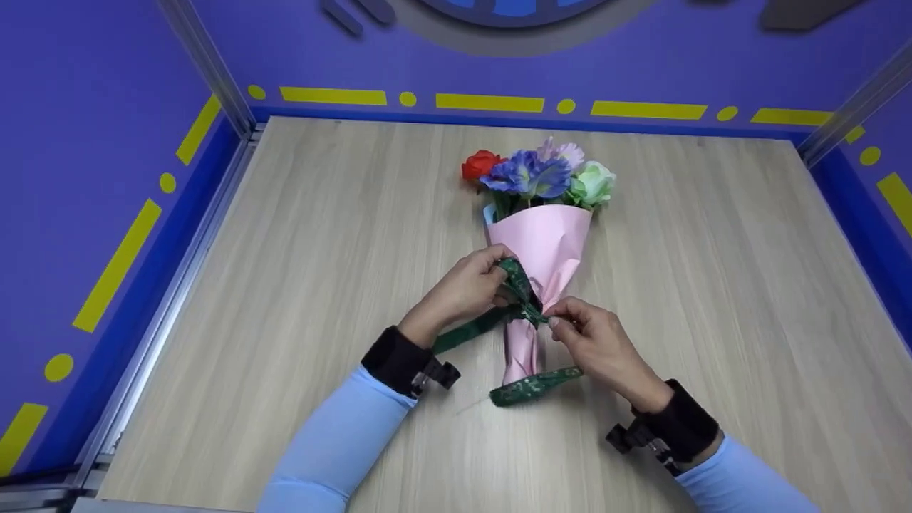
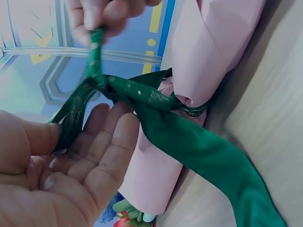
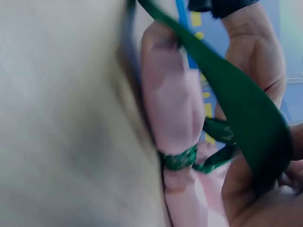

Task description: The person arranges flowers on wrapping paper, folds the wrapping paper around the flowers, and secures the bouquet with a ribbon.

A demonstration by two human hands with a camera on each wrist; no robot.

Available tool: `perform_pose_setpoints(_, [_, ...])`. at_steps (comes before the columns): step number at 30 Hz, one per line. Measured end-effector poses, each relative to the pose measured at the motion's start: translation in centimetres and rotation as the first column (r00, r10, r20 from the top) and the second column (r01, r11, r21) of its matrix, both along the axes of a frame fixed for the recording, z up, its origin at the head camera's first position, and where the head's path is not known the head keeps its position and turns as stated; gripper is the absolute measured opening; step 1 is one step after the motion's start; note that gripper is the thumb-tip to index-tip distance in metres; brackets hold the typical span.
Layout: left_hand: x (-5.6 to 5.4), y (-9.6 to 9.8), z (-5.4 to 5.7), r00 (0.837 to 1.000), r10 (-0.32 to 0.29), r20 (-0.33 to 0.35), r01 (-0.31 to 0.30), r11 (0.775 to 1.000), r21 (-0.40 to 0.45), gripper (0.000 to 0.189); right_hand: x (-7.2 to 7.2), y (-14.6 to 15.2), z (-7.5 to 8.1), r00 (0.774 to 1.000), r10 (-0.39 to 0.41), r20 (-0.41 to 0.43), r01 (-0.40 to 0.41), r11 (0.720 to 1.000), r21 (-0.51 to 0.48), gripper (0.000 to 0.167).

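A bouquet wrapped in pink paper (image 1: pixel 545 239) lies on the table, flowers toward the back wall. Around its narrow waist runs a green patterned ribbon (image 3: pixel 180 160). My left hand (image 1: pixel 467 285), left of the wrap, holds a loop of the ribbon (image 2: pixel 73 118) between thumb and fingers. On the other side, my right hand (image 1: pixel 595 342) pinches another part of the ribbon close to the crossing. One tail of ribbon (image 1: pixel 470 331) passes under the left wrist; another stretch (image 1: pixel 531 388) hangs by the paper's lower end. The right fingertips are partly hidden in the right wrist view.
Red (image 1: pixel 481 165), blue-violet (image 1: pixel 531 174), pale pink and pale green (image 1: pixel 591 184) flowers stick out of the wrap. The wood-grain table (image 1: pixel 328 214) is bordered by blue-purple panels (image 1: pixel 484 71) with yellow marks. Each wrist wears a black band with a small camera.
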State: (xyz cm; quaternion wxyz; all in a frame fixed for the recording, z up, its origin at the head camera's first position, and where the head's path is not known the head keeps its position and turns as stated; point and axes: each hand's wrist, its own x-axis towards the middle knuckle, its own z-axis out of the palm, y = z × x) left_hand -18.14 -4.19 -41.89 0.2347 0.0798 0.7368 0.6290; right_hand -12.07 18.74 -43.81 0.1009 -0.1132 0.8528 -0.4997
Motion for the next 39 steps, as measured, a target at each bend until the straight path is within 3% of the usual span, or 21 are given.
perform_pose_setpoints(4, [0.1,0.1,-0.1,1.000,0.001,0.018,-0.001,1.000,-0.002,0.020,-0.5,0.0,-0.7,0.996,0.003,-0.084,0.015,0.977,0.212,0.012])
perform_pose_setpoints(9, [0.4,0.0,-0.2,0.992,-0.088,-0.090,0.074,0.986,-0.146,0.016,-1.1,-0.2,-1.1,0.992,-0.018,-0.126,0.054,0.957,0.285,0.005])
perform_pose_setpoints(12, [0.7,-0.1,-0.3,0.969,-0.167,-0.185,0.118,0.961,-0.248,0.018,-1.4,-0.4,-1.2,0.987,-0.049,-0.156,0.092,0.955,0.281,0.004])
perform_pose_setpoints(17, [1.1,0.2,-0.6,0.918,-0.283,-0.278,0.172,0.916,-0.363,0.045,-1.7,-0.8,-1.5,0.982,-0.071,-0.174,0.116,0.958,0.261,0.005])
perform_pose_setpoints(20, [1.2,0.8,-0.8,0.906,-0.280,-0.317,0.134,0.901,-0.413,0.052,-1.8,-1.0,-1.6,0.980,-0.078,-0.182,0.122,0.961,0.246,0.005])
perform_pose_setpoints(24, [1.3,1.9,-1.1,0.912,-0.231,-0.338,0.047,0.879,-0.474,0.052,-2.0,-1.2,-1.6,0.977,-0.070,-0.201,0.117,0.966,0.229,0.002])
perform_pose_setpoints(27, [1.2,2.3,-1.2,0.915,-0.219,-0.340,0.023,0.867,-0.497,0.049,-2.0,-1.3,-1.5,0.975,-0.070,-0.211,0.118,0.968,0.223,0.006])
perform_pose_setpoints(34, [1.2,2.5,-1.4,0.904,-0.227,-0.363,0.031,0.880,-0.474,0.041,-2.1,-1.2,-1.8,0.966,-0.041,-0.254,0.111,0.957,0.267,0.021])
perform_pose_setpoints(36, [1.2,2.5,-1.5,0.890,-0.248,-0.384,0.037,0.876,-0.480,0.040,-2.2,-1.2,-2.0,0.961,-0.021,-0.276,0.103,0.953,0.284,0.014])
perform_pose_setpoints(39, [1.3,2.7,-1.8,0.848,-0.298,-0.438,0.036,0.858,-0.513,0.037,-2.4,-1.2,-2.1,0.960,-0.017,-0.278,0.100,0.952,0.289,0.005])
